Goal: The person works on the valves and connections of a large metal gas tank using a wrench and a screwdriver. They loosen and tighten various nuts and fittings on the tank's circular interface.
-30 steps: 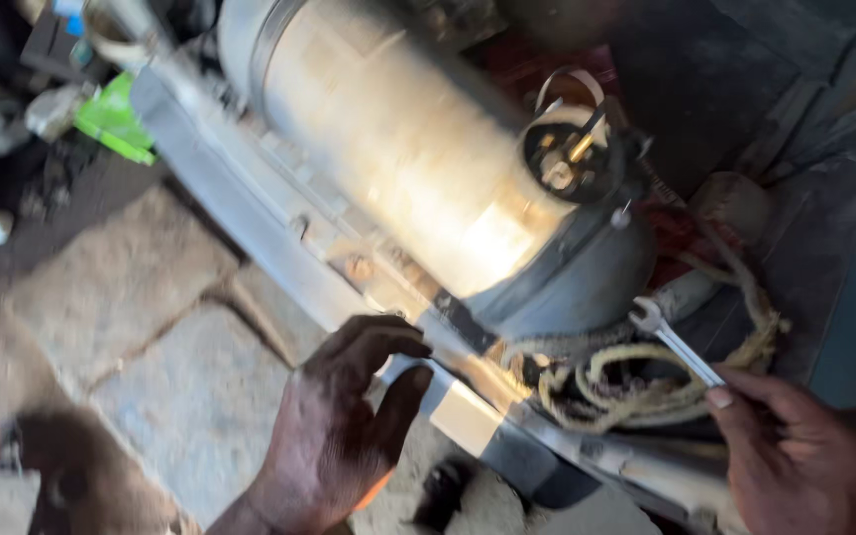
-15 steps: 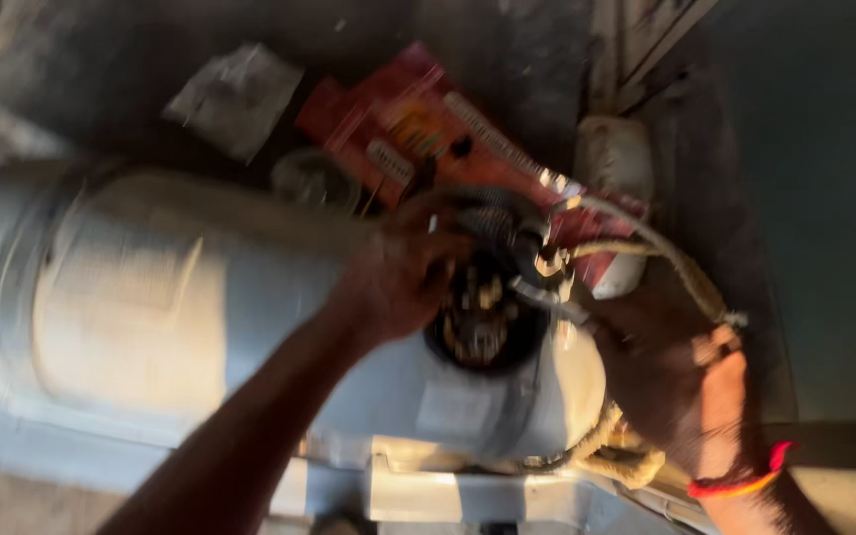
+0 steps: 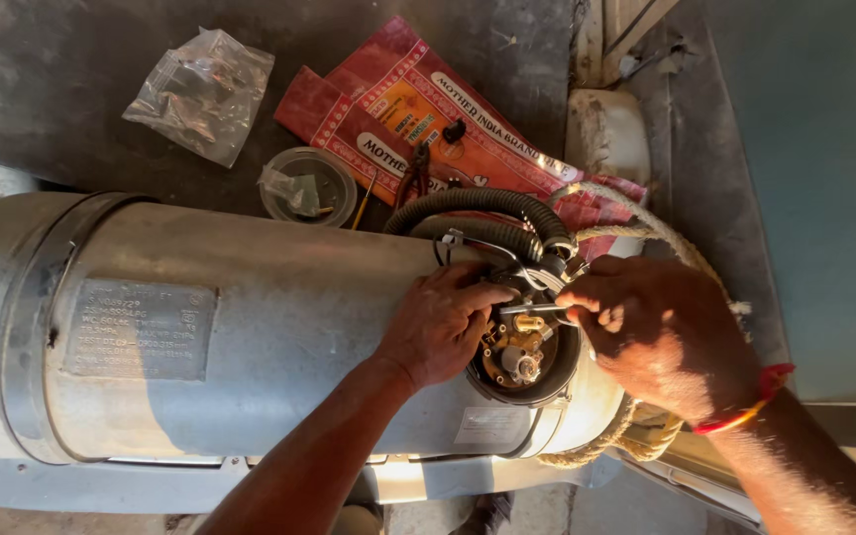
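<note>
So the big silver-grey metal gas cylinder is lying on its side on the floor, and both hands are at the round brass valve assembly set in its end. The left hand is flat against the cylinder wall, fingers loosely curled over the valve rim, not gripping anything, more like bracing. The right hand has its grip pinched shut around a thin metal spanner whose tip sits on a fitting at the top of the valve. I'd say keep that left hand pressing so the tank can't roll, seat the spanner squarely before turning, and mind the black corrugated hose and the tan rope right beside it
</note>
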